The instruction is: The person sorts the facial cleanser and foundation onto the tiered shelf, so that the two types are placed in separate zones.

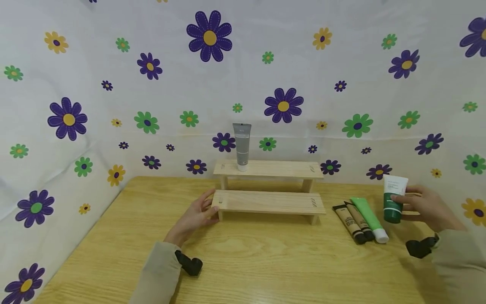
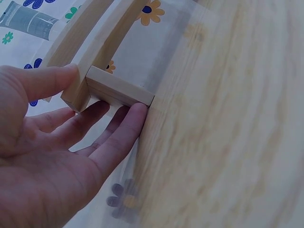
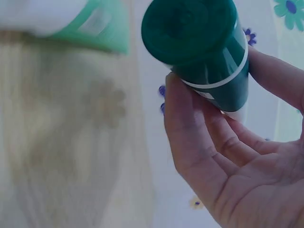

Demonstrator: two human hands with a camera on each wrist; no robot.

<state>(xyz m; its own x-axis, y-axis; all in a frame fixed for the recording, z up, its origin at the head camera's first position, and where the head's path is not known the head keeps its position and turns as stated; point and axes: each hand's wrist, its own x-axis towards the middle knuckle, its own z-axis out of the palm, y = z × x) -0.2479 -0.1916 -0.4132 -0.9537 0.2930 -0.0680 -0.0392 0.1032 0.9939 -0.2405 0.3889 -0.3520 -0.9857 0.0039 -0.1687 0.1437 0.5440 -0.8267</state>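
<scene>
My right hand (image 1: 429, 207) holds a white-and-green squeeze tube (image 1: 395, 198) upright above the table's right side, dark green cap down. In the right wrist view, the thumb and fingers grip the tube (image 3: 213, 71) from both sides. On the left, my left hand (image 1: 195, 215) grips the near end of the lower step of a two-tier wooden shelf (image 1: 265, 202). Its thumb lies against the board, while the fingers touch the side leg (image 2: 118, 88) below. A grey squeeze tube (image 1: 242, 145) stands cap-down on the upper step (image 1: 281, 169), toward its left end.
Two brown tubes (image 1: 349, 223) and a light green tube (image 1: 368, 217) with a white cap lie side by side on the wooden table (image 1: 243, 270), between the shelf and my right hand. A flower-printed cloth (image 1: 243, 76) hangs behind and at both sides.
</scene>
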